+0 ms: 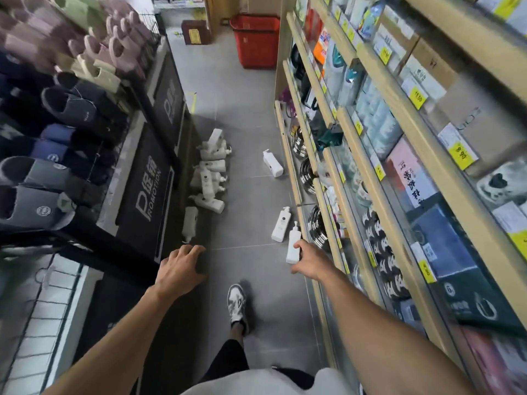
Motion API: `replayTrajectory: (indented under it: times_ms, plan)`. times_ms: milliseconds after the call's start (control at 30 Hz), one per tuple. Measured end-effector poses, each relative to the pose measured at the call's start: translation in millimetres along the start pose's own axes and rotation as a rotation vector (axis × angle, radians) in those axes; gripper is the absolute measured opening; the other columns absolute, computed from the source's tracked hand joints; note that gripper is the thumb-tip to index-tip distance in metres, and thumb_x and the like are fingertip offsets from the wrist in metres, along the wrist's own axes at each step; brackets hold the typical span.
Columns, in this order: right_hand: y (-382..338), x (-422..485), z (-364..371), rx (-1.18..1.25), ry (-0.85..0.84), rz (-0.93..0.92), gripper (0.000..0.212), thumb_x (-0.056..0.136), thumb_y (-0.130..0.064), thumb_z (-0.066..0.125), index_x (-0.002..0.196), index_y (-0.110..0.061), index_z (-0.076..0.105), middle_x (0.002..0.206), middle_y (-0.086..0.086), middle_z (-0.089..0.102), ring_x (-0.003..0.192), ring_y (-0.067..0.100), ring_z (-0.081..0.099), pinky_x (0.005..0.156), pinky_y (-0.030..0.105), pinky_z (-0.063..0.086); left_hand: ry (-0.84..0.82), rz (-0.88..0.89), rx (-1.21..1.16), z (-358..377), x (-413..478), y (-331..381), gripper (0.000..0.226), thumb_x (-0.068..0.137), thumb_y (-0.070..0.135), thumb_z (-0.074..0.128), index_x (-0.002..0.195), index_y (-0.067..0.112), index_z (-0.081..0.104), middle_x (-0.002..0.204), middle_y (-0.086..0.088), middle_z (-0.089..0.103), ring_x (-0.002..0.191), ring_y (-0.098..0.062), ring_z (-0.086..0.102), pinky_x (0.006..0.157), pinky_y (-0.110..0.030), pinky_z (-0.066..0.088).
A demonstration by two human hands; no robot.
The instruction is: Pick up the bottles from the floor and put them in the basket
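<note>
The right hand (pixel 309 259) grips a white bottle (pixel 293 246), fingers (pixel 296 270) curled round it. The left hand (pixel 179 266) hangs relaxed, holding nothing. More bottles (pixel 209 172) lie piled on the floor (pixel 242 109) left; the basket (pixel 255 41) stands far.

Glossy plastic bottles (pixel 212 169), matt floor tiles (pixel 245 115)
</note>
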State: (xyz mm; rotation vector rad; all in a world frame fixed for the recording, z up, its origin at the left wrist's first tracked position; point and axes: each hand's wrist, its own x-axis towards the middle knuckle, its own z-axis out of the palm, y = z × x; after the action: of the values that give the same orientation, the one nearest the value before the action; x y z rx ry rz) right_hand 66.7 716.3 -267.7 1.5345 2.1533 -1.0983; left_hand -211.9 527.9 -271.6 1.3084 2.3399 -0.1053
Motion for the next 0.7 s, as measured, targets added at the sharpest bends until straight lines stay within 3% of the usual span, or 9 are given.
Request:
replayTrajectory:
  times_ms: [433,633,700]
  plan:
    - [-51,120,-66,0.274,0.074,0.164,0.077,0.079,-0.01,0.084,0.146,-0.016,0.047,0.144,0.013,0.055,0.127,0.029,0.055,0.104,0.044,0.048,-0.139,0.025,-0.002,-80,190,-21,0.079,0.082,0.04,0.075,0.149,0.034,0.034,0.149,-0.004,0.04,0.133,-0.03,0.041,0.106,-0.049,0.041]
    - [-37,158,-62,0.38,0.069,0.246,0.07,0.081,-0.012,0.082,0.142,-0.015,0.049,0.141,0.008,0.057,0.123,0.024,0.058,0.099,0.04,0.05,-0.18,0.182,0.138,-74,263,15,0.079,0.087,0.042,0.071,0.153,0.032,0.029,0.155,-0.002,0.034,0.139,-0.029,0.037,0.111,-0.048,0.036]
    - [-27,174,-53,0.392,0.024,0.287,0.074,0.081,-0.01,0.083,0.145,-0.014,0.047,0.144,0.01,0.055,0.127,0.025,0.055,0.104,0.04,0.048,-0.219,0.251,0.19,-61,282,33,0.076,0.087,0.041,0.069,0.152,0.033,0.03,0.153,0.0,0.034,0.14,-0.028,0.036,0.111,-0.045,0.035]
